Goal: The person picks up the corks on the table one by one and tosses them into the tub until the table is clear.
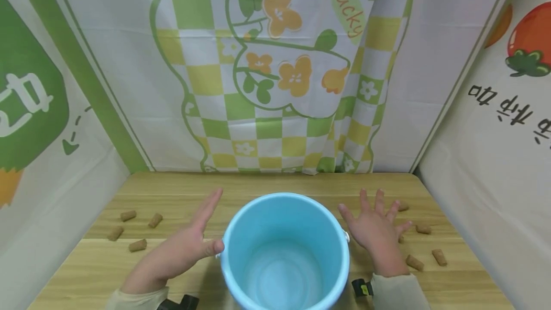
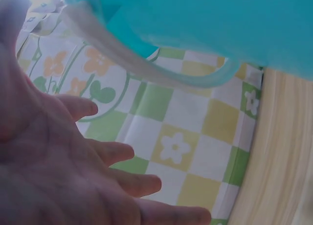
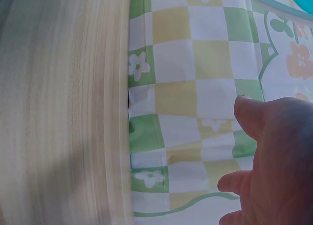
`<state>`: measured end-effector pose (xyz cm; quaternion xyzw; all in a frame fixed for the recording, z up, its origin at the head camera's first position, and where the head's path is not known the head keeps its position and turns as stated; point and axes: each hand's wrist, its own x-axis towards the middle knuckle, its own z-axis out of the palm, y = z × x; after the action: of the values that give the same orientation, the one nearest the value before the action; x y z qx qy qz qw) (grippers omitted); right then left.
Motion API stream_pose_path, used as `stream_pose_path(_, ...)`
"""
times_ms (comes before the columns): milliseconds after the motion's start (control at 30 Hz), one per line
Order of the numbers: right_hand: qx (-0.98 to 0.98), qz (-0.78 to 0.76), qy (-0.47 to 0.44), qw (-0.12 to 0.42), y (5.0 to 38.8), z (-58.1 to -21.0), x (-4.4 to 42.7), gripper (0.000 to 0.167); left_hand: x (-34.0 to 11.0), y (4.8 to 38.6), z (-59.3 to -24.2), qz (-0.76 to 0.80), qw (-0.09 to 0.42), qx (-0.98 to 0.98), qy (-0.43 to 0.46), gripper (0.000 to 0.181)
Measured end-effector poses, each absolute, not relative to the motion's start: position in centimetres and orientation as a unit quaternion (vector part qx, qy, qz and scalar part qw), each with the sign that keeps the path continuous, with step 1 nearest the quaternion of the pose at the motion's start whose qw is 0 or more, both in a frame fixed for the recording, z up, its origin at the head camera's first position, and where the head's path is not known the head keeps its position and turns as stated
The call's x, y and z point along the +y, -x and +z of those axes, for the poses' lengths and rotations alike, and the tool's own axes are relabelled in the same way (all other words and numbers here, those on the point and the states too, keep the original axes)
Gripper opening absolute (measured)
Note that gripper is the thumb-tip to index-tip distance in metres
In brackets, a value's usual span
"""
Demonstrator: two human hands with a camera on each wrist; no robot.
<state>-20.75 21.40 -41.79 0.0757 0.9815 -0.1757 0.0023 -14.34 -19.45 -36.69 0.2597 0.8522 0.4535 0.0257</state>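
Observation:
A light blue bucket [image 1: 284, 202] stands upright near the front middle of the wooden table, and its inside looks bare. My left hand [image 1: 185, 250] is just left of the bucket, its fingers straight and its thumb by the rim; whether they touch I cannot tell. In the left wrist view, the palm and spread fingers of that hand [image 2: 88, 156] hold nothing, below the bucket wall [image 2: 220, 24] and its pale handle [image 2: 146, 68]. My right hand [image 1: 376, 228] is spread to the right of the bucket, above several brown corks, partly hiding some. Nothing is in it.
Several corks [image 1: 137, 245] lie on the left of the table [image 1: 86, 271]. More corks [image 1: 414, 262] lie on the right. A checked curtain [image 1: 215, 80] hangs behind the back edge, with printed cloth walls [image 1: 486, 157] on both sides.

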Motion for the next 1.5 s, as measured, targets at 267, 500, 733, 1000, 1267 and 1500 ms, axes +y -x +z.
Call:
stream_pose_path(267,0.981,-0.182,-0.072,0.012,20.8,-42.1,21.2,0.107,-18.6,14.1,-37.2,0.468,0.060,0.829,-0.300,0.113)
stream_pose_path(500,0.980,-0.185,-0.070,0.016,20.8,-42.3,21.2,0.107,-18.2,14.1,-37.6,0.502,0.091,0.795,-0.328,0.115)
stream_pose_path(733,0.978,-0.196,-0.071,0.024,20.7,-42.3,21.3,0.107,-18.2,14.5,-37.9,0.535,0.125,0.762,-0.343,0.108)
stream_pose_path(1000,0.974,-0.211,-0.070,0.030,20.6,-42.5,21.5,0.108,-18.3,14.7,-38.2,0.573,0.151,0.730,-0.341,0.106)
stream_pose_path(1267,0.975,-0.211,-0.070,0.028,20.9,-43.0,21.7,0.106,-18.3,14.9,-37.9,0.603,0.182,0.701,-0.336,0.102)
stream_pose_path(1500,0.975,-0.208,-0.069,0.025,20.8,-42.8,21.7,0.106,-18.5,14.8,-37.9,0.570,0.165,0.727,-0.345,0.097)
